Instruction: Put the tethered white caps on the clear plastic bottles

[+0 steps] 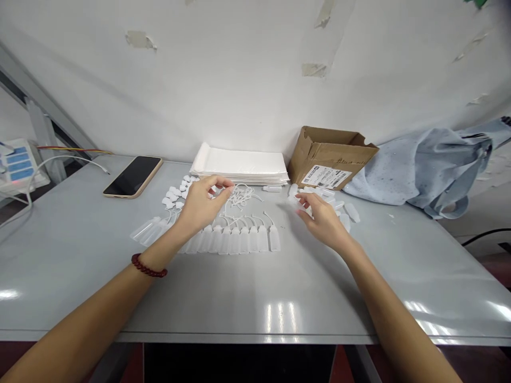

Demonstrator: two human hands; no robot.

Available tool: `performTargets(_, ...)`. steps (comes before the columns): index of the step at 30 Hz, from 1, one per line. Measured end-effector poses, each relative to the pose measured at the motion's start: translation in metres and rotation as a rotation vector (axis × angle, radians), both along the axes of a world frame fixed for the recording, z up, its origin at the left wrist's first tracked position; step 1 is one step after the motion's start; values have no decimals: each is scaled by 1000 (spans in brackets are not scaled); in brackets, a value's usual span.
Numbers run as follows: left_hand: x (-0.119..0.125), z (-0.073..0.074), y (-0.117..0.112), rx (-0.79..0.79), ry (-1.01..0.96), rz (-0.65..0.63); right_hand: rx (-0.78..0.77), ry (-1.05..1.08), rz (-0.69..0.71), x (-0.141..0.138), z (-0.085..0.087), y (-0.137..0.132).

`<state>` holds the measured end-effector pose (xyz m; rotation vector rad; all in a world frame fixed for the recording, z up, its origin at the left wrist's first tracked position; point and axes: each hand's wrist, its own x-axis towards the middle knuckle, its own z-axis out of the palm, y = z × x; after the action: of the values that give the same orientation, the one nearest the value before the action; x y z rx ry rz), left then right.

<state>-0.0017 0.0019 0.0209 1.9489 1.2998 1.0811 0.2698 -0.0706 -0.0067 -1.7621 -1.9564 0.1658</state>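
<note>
My left hand (205, 204) is over the tangle of white cords (241, 196), thumb and forefinger pinched together. What is between those fingertips, if anything, is too small to make out. Below it stretches a row of flat translucent plastic sleeves (244, 240) with white cords at their tops, partly hidden by my left forearm. Small white plastic pieces (172, 194) lie in a cluster left of that hand. On the right, my right hand (319, 217) reaches to a pile of loose translucent sleeves (351, 212), its thumb and fingers curved but apart.
A stack of white padded envelopes (243, 163) and an open cardboard box (331, 158) stand against the wall. Light blue fabric (419, 167) lies at the right. A phone (133, 176) and a white cable (72, 158) are at the left. The grey table (223, 298) ends at its front edge.
</note>
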Motion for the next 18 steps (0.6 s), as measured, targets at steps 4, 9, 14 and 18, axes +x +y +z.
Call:
performTargets(4, 2, 5, -9, -67, -34, -56, 29, 120, 109, -20, 3, -8)
performTargets(9, 3, 9, -19, -168, -85, -142, 14, 194, 171, -38, 1, -16)
performTargets(14, 3, 13, -27, -231, -148, -197, 15, 194, 240, -46, -1, -19)
performTargets(18, 5, 15, -31, -250, -163, -216, 39, 186, 271, -52, -1, -21)
